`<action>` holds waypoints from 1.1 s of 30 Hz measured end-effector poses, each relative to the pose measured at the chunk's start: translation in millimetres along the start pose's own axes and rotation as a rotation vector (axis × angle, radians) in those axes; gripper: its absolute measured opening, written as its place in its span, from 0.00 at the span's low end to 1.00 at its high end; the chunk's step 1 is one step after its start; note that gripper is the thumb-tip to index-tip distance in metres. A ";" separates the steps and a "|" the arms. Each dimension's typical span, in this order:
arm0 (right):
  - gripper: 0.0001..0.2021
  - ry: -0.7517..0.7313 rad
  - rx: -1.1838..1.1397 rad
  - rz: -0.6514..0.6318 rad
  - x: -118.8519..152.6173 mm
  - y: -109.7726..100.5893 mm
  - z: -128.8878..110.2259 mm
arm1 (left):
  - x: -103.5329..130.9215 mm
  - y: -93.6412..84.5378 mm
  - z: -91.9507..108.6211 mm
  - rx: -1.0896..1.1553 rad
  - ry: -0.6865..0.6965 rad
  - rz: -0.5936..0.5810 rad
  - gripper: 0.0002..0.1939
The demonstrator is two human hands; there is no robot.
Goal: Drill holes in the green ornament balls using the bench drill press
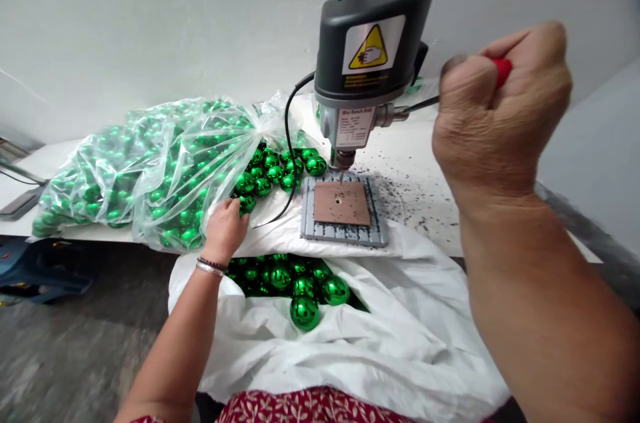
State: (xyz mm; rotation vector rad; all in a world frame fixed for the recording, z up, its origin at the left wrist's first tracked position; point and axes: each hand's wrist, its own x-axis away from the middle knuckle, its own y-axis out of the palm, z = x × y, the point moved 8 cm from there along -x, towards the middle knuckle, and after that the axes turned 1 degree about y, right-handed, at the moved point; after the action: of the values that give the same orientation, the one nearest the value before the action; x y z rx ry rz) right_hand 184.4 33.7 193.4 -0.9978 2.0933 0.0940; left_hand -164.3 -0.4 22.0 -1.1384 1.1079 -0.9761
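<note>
My right hand [500,103] is closed around the red-knobbed lever [421,103] of a small bench drill [370,43]. Its bit hangs over a brown square board [341,203] with a small hole, lying on the slotted metal base [345,234]. No ball rests on the board. At the mouth of a clear plastic bag [150,173], my left hand [227,226] has its fingers curled at a shiny green ball [247,203]. The fingertips are partly hidden, so how firmly they grip it is unclear. More green balls [275,173] spill out beside the hand.
A white cloth sack [380,329] holding several green balls [305,313] lies over my lap below the table edge. A black cable [287,123] loops down left of the drill. Dark shavings [410,189] litter the white table. At far left stands a blue stool [45,273].
</note>
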 end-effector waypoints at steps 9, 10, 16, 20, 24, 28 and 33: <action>0.05 0.033 -0.028 -0.011 -0.1 1.3 3.6 | 11.3 13.2 5.6 -0.156 -0.023 -0.199 0.26; 0.05 0.032 -0.028 -0.012 0.1 1.4 3.3 | 10.2 11.2 4.9 -0.120 -0.032 -0.170 0.26; 0.07 0.041 -0.036 -0.001 0.6 0.8 2.2 | 8.6 5.6 15.2 0.217 0.004 -0.039 0.26; 0.06 0.032 -0.054 0.004 1.0 0.8 3.5 | 10.2 20.7 35.4 0.999 -0.089 -0.183 0.22; 0.05 0.007 -0.066 0.025 1.0 -0.1 4.5 | 15.1 45.8 74.2 1.708 -0.274 -0.460 0.17; 0.07 0.010 -0.077 0.024 0.1 -0.7 4.3 | 11.7 64.6 101.4 1.855 -0.348 -0.611 0.13; 0.08 0.005 -0.056 -0.002 -0.4 -0.3 3.3 | -1.0 74.0 117.9 1.759 -0.258 -0.665 0.21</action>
State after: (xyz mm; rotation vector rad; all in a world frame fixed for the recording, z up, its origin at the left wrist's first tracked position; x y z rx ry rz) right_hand 186.8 35.0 191.5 -1.0349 2.1045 0.1499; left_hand -46.3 34.4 -43.3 -0.0429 -0.5552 -1.6355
